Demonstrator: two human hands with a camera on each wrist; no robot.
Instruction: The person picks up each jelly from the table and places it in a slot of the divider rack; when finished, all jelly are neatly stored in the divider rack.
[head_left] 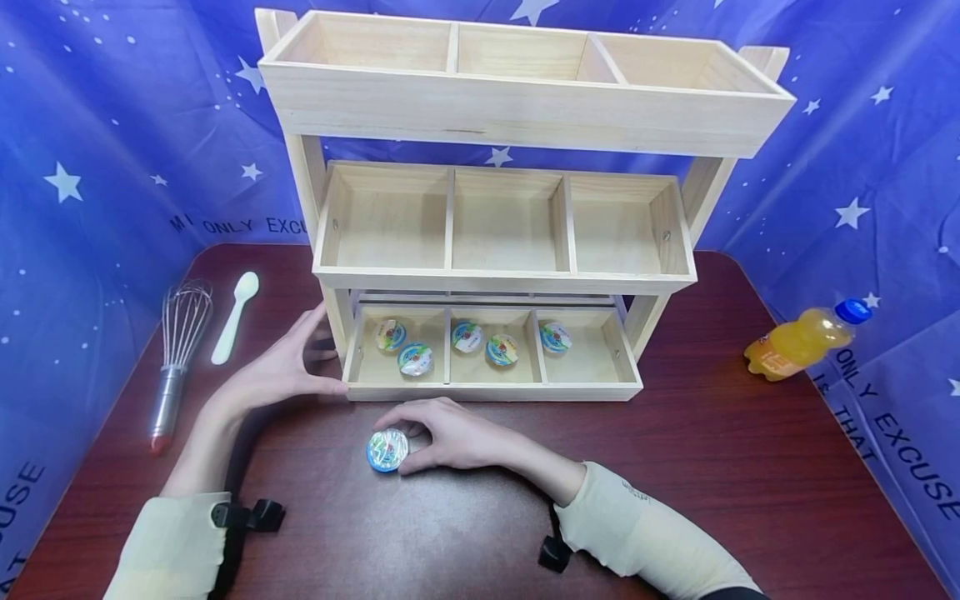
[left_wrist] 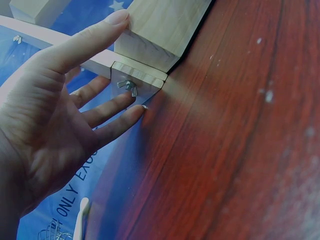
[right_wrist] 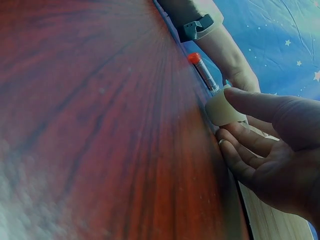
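Between thumb and fingers, my right hand [head_left: 461, 437] pinches a small jelly cup [head_left: 387, 451] with a printed blue-rimmed lid, in front of the wooden shelf. In the right wrist view the pale cup body [right_wrist: 223, 111] shows near the tabletop. My left hand [head_left: 281, 367] is spread at the shelf's lower left corner. Seen from the left wrist, its thumb touches the edge of the bottom tray [left_wrist: 155, 42], and the fingers extend near the leg with the wing nut [left_wrist: 129, 86]. Similar jelly cups lie in the bottom tray: two left, two in the middle, one [head_left: 556, 337] on the right.
The three-tier wooden shelf [head_left: 525, 104] has three compartments per tier; its upper two tiers show bare compartments. A whisk [head_left: 176, 358] and a pale spoon [head_left: 235, 321] lie left on the dark red table [head_left: 720, 467]. An orange drink bottle [head_left: 798, 342] lies at right.
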